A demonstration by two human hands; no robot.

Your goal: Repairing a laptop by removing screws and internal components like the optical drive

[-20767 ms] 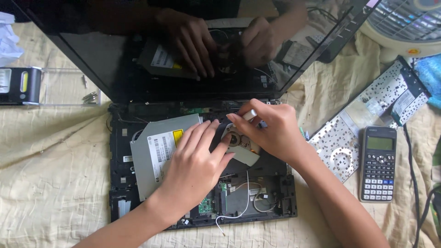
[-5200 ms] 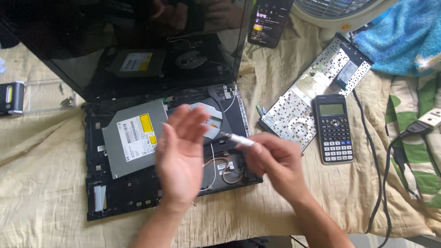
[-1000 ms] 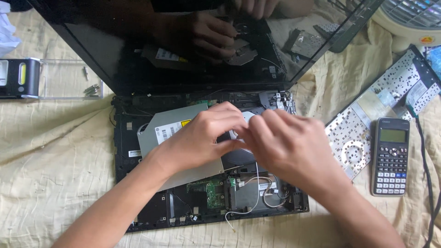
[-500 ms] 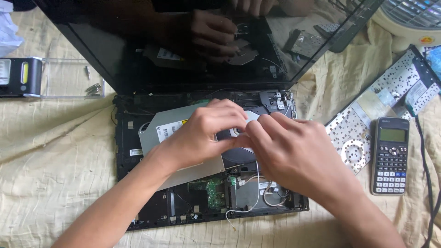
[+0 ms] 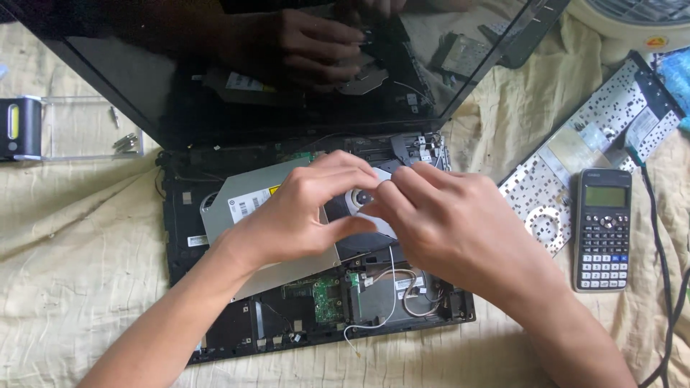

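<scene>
Both hands are meeting over the opened laptop base (image 5: 215, 316): the left hand (image 5: 302, 215) is bracing the optical drive (image 5: 244, 205), while the right hand (image 5: 445, 223) is pinching fingers together at the cooling fan (image 5: 356, 197) (anything gripped is hidden).

Laptop screen (image 5: 215, 65): you see a large dark glossy panel, unlit, tilted back across the top of the view, mirroring the hands.
Drive label (image 5: 248, 205): white rectangle with a small yellow patch, on the grey optical drive, just left of your left hand.
Calculator display (image 5: 605, 196): small greenish-grey rectangle at the top of the black calculator, right of the laptop.
</scene>
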